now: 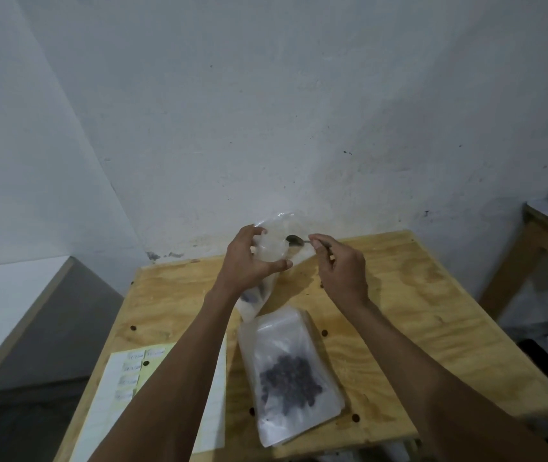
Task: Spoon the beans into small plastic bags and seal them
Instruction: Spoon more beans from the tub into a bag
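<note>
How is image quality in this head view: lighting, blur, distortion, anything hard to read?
Head view: dim, flat lighting with faint shadows and no strong glare; wide-angle lens bends the table edges and stretches the forearms; the spoon in the right hand and the small bag in the left hand look soft; the labels on the paper sheet are unreadable.

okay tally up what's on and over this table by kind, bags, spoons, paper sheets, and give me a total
Plastic bags: 2, the held bag in the left hand and the bag of beans lying on the table
Spoons: 1, the spoon in the right hand
Paper sheets: 1, the label sheet
Total: 4
</note>
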The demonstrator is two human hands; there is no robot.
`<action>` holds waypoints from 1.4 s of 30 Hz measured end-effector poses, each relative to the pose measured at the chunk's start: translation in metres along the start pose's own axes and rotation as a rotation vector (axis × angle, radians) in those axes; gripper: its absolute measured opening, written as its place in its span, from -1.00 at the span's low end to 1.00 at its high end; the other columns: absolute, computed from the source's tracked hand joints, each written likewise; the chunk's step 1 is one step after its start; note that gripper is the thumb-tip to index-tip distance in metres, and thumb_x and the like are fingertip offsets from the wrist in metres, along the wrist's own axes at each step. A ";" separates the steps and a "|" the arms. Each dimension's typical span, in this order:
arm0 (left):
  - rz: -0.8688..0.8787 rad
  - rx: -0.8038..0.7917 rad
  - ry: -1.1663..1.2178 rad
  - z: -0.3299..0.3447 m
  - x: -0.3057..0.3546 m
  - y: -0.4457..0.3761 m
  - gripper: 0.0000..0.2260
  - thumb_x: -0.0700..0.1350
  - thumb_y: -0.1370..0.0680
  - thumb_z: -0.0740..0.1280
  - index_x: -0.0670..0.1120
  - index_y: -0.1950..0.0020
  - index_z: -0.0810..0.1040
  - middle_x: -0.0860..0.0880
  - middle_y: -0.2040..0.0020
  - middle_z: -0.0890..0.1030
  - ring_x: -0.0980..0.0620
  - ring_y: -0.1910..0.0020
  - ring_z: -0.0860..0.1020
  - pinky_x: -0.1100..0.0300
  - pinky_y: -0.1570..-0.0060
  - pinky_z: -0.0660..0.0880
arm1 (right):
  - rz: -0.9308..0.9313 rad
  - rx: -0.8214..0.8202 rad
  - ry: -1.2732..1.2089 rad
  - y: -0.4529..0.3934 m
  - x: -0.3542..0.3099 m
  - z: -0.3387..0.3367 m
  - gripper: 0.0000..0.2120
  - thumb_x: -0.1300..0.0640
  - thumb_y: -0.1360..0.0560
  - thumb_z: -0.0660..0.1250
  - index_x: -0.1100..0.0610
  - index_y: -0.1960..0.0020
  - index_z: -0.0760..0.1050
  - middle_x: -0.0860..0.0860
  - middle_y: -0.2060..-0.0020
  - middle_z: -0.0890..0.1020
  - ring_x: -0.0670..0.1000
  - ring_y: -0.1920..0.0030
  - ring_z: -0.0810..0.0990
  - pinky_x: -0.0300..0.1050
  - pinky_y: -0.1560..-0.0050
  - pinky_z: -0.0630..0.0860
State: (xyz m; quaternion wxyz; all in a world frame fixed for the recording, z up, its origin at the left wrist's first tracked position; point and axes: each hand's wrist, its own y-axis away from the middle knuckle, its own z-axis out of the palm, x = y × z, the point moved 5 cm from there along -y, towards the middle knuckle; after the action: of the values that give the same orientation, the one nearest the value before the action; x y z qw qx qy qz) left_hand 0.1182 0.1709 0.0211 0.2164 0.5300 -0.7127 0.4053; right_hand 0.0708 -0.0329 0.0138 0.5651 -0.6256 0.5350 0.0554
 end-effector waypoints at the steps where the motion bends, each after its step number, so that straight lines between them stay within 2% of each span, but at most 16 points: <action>1: 0.000 0.002 0.005 -0.001 0.001 0.000 -0.29 0.12 -0.25 0.67 0.02 -0.30 0.47 0.08 -0.24 0.51 0.03 -0.17 0.53 0.03 -0.08 0.59 | 0.009 -0.015 0.013 0.003 0.003 0.002 -0.77 0.14 -0.66 0.30 0.13 -0.21 0.68 0.00 0.03 0.76 -0.09 0.19 0.67 -0.19 0.15 0.59; 4: 0.008 -0.010 0.015 0.000 0.006 -0.002 -0.34 0.07 -0.27 0.67 0.02 -0.28 0.48 0.08 -0.24 0.51 0.03 -0.16 0.53 0.12 -0.05 0.58 | 0.082 -0.028 -0.004 0.011 0.013 0.007 -0.76 0.14 -0.64 0.32 0.11 -0.24 0.68 0.01 0.00 0.76 -0.06 0.08 0.72 -0.15 0.06 0.65; 7: -0.009 -0.020 0.032 -0.001 0.012 -0.006 -0.37 0.04 -0.29 0.67 0.00 -0.27 0.51 0.10 -0.20 0.54 0.09 -0.11 0.53 0.31 0.05 0.51 | 0.278 -0.054 -0.110 0.019 0.021 0.013 -0.78 0.14 -0.63 0.34 0.11 -0.20 0.69 0.00 0.12 0.76 -0.05 0.19 0.70 -0.08 0.15 0.66; 9: -0.008 -0.026 0.043 -0.001 0.017 -0.009 -0.39 0.04 -0.30 0.67 -0.02 -0.27 0.52 0.10 -0.20 0.56 0.08 -0.11 0.54 0.29 0.04 0.50 | 0.408 -0.036 -0.208 0.024 0.025 0.015 -0.81 0.15 -0.63 0.33 0.08 -0.13 0.71 -0.04 0.22 0.73 0.04 0.27 0.68 0.07 0.24 0.66; 11: -0.007 -0.065 0.022 0.001 0.020 -0.013 -0.39 0.02 -0.30 0.67 -0.03 -0.27 0.53 0.08 -0.20 0.56 0.05 -0.11 0.55 0.26 0.04 0.51 | 0.502 -0.002 -0.284 0.025 0.027 0.015 -0.80 0.17 -0.63 0.31 -0.03 0.02 0.69 -0.01 0.26 0.73 0.12 0.29 0.66 0.13 0.28 0.64; 13: -0.045 -0.136 0.006 0.006 0.022 -0.017 -0.42 0.05 -0.27 0.67 -0.04 -0.21 0.56 0.04 -0.16 0.60 0.03 -0.07 0.58 0.21 0.08 0.55 | 0.574 0.005 -0.324 0.024 0.030 0.015 -0.79 0.19 -0.62 0.30 0.00 0.05 0.69 0.02 0.26 0.73 0.03 0.31 0.66 0.04 0.34 0.64; 15: -0.072 -0.194 -0.029 0.009 0.025 -0.023 -0.42 0.15 -0.21 0.62 -0.10 -0.10 0.61 -0.03 -0.05 0.65 -0.01 0.01 0.61 0.04 0.08 0.58 | 0.605 -0.031 -0.318 0.022 0.033 0.015 -0.81 0.19 -0.63 0.30 0.14 -0.03 0.71 0.01 0.23 0.74 -0.07 0.33 0.65 -0.13 0.41 0.58; 17: -0.090 -0.217 -0.079 0.011 0.028 -0.032 -0.40 0.22 -0.16 0.58 -0.13 -0.03 0.63 -0.07 0.01 0.66 -0.03 0.06 0.62 -0.08 0.05 0.58 | 0.602 -0.066 -0.298 0.021 0.033 0.015 -0.82 0.18 -0.62 0.31 0.15 -0.03 0.70 0.02 0.20 0.75 -0.10 0.36 0.64 -0.19 0.44 0.53; 18: -0.094 -0.228 -0.102 0.012 0.030 -0.036 -0.39 0.25 -0.15 0.57 -0.12 -0.02 0.63 -0.06 0.02 0.66 -0.03 0.06 0.62 -0.07 0.07 0.58 | 0.609 -0.075 -0.305 0.020 0.032 0.015 -0.82 0.18 -0.62 0.31 0.13 -0.02 0.70 0.01 0.20 0.75 -0.13 0.38 0.62 -0.23 0.47 0.50; 20: -0.081 -0.261 -0.167 0.014 0.035 -0.044 -0.35 0.30 -0.15 0.57 -0.06 -0.08 0.62 0.00 -0.02 0.64 0.01 0.03 0.60 0.06 0.16 0.56 | 0.673 -0.080 -0.356 0.019 0.032 0.015 -0.83 0.18 -0.62 0.30 0.11 0.00 0.69 0.01 0.22 0.74 -0.17 0.44 0.58 -0.29 0.51 0.44; 22: -0.062 -0.313 -0.243 0.019 0.042 -0.048 -0.33 0.25 -0.22 0.61 -0.05 -0.20 0.57 0.05 -0.09 0.58 0.02 -0.03 0.56 0.15 0.13 0.47 | 0.780 -0.058 -0.437 0.019 0.033 0.016 -0.81 0.20 -0.62 0.29 0.15 0.02 0.68 0.05 0.23 0.74 -0.12 0.44 0.57 -0.28 0.51 0.43; 25: -0.022 -0.396 -0.352 0.027 0.055 -0.053 -0.32 0.16 -0.28 0.63 -0.09 -0.29 0.52 0.02 -0.13 0.51 0.00 -0.06 0.50 0.16 0.06 0.43 | 0.902 -0.031 -0.539 0.022 0.035 0.018 -0.80 0.26 -0.60 0.25 0.24 0.03 0.66 0.11 0.26 0.74 -0.06 0.44 0.56 -0.25 0.53 0.43; 30: 0.011 -0.474 -0.443 0.036 0.066 -0.055 -0.29 0.17 -0.26 0.64 -0.07 -0.30 0.51 -0.01 -0.16 0.53 -0.02 -0.05 0.50 0.16 0.11 0.42 | 0.983 0.020 -0.573 0.026 0.042 0.020 -0.81 0.29 -0.59 0.24 0.25 0.00 0.64 0.20 0.15 0.74 0.01 0.32 0.60 -0.21 0.47 0.49; 35: 0.087 -0.463 -0.430 0.031 0.069 -0.050 -0.20 0.16 -0.23 0.65 -0.07 -0.37 0.48 0.00 -0.25 0.52 -0.01 -0.14 0.49 0.16 -0.01 0.43 | 1.054 0.048 -0.690 0.027 0.045 0.020 -0.84 0.29 -0.59 0.27 0.28 -0.01 0.64 0.21 0.13 0.75 0.08 0.22 0.65 -0.11 0.38 0.55; 42: 0.086 -0.294 -0.243 0.007 0.058 -0.036 -0.20 0.09 -0.23 0.69 -0.08 -0.37 0.47 0.01 -0.27 0.52 -0.03 -0.22 0.50 0.11 -0.07 0.47 | 1.042 0.194 -0.712 0.024 0.038 0.008 -0.83 0.33 -0.56 0.23 0.30 0.04 0.61 0.21 0.20 0.74 0.02 0.42 0.54 -0.05 0.38 0.53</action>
State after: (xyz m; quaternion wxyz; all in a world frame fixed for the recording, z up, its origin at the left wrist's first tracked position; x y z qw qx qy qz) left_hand 0.1323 0.1275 0.0722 0.1865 0.5066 -0.8072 0.2388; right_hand 0.0736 -0.0450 -0.0299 0.6612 -0.1725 0.5512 0.4788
